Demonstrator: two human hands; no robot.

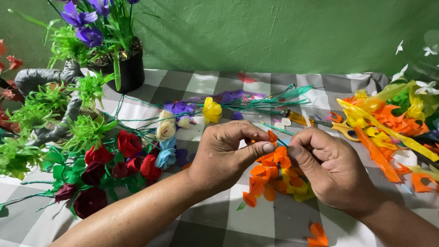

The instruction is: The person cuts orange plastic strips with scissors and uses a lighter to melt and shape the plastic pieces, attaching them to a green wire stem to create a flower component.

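Observation:
My left hand (228,153) and my right hand (331,167) meet above the checked tablecloth (192,226). Between their fingertips they pinch a small orange petal (273,136) on a thin green wire (282,142). Just under the hands lies a pile of cut orange and yellow petals (273,176). Most of the wire is hidden by my fingers.
Red, cream, blue and yellow handmade flowers (130,158) on green stems lie at the left. A black pot (129,68) of purple flowers stands at the back left. Orange and yellow plastic strips (388,123) heap at the right, with scissors (340,127) beside them. A green wall rises behind.

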